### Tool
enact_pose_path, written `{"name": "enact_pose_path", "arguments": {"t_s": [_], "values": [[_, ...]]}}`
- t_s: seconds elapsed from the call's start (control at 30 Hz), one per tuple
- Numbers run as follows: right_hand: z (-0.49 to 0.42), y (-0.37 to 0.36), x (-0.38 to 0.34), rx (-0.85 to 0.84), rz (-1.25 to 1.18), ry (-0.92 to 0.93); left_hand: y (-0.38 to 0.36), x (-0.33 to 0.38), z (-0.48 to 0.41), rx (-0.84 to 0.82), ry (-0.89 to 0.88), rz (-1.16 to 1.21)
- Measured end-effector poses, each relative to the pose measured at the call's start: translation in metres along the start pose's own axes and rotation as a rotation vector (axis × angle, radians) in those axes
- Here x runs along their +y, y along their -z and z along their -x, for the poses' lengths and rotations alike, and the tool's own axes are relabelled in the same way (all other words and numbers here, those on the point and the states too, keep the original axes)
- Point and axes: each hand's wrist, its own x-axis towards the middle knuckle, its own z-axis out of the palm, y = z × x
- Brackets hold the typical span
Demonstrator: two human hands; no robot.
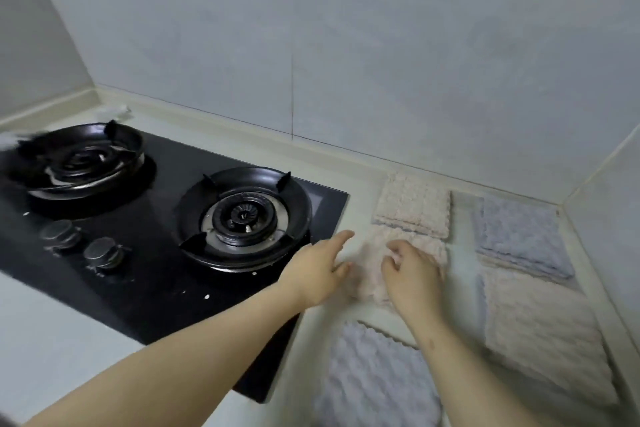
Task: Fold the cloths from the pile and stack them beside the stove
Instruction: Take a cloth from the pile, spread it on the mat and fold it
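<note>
A pale pink cloth (372,263) lies on the counter just right of the black stove (145,274). My right hand (414,272) rests on it with curled fingers that bunch its middle. My left hand (320,269) hovers at the cloth's left edge, fingers straight and spread. Behind this cloth sits a folded stack with pink on top (414,204). Nearer me lies a lavender cloth (375,378), partly under my right forearm.
A lavender cloth (523,236) and a pink cloth (540,329) lie along the right wall. The stove has two burners (244,215) and two knobs (104,251). The tiled wall (346,62) closes the back and the right corner.
</note>
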Motion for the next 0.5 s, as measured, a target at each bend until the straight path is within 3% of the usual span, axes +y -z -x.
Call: {"name": "enact_pose_path", "arguments": {"t_s": [0.1,0.2,0.33,0.5], "values": [[0.017,-0.008,-0.063,-0.042,-0.277,0.054,0.045,-0.023,0.043,0.173,0.169,0.321],[0.041,-0.023,-0.144,-0.137,-0.389,0.19,0.094,-0.061,0.097,0.374,0.315,0.604],[0.095,-0.066,-0.261,-0.362,-0.477,0.355,0.161,-0.127,0.187,0.608,0.437,0.698],[0.183,-0.137,-0.384,-0.645,-0.499,0.484,0.231,-0.214,0.306,0.813,0.62,0.615]]}}
